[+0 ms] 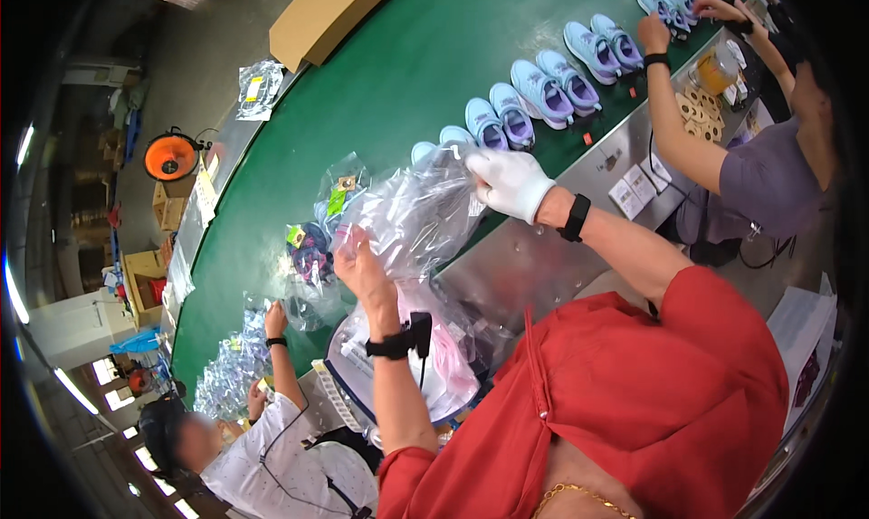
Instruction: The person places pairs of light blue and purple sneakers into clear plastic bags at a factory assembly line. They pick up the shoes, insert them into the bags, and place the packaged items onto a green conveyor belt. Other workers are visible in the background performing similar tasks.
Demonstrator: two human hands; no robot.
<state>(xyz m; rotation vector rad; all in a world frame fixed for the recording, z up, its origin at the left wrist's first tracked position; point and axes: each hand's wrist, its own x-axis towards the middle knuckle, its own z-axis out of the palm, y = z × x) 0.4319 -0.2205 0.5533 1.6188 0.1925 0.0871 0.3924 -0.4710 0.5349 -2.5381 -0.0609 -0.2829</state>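
Person in the red top is standing closest to me, both arms reaching out over the line. Left hand point(362, 270) is bare, with a black wrist strap point(398, 342) carrying a small black unit; its fingers point(355, 246) are closing on the lower edge of a clear plastic bag point(412, 213). Right hand point(509, 182) is wearing a white glove and a black wristband point(575, 218); its fingers are pinching the bag's upper edge, curled tight on the film. The bag is being held stretched between the two hands, up off the surface, hanging above the near edge of the green conveyor belt point(398, 76). Cannot tell what is sitting inside it.

Just under the left forearm, a stack of more clear bags point(434, 361) with pink showing through is lying on the steel tabletop point(534, 266). Just beyond the held bag, smaller bagged items point(312, 247) with green and yellow tags are resting on the belt.

Further along the belt, pairs of light blue and purple sneakers point(543, 89) are running in a row toward the far right. Beside them another worker's arm point(674, 121) is reaching over the tabletop. At lower left a third person in a white shirt point(281, 460) is handling a pile of small bags point(231, 370). At the far end, a cardboard box point(326, 17) is sitting on the belt's edge; an orange fan point(172, 157) is standing off to the left.
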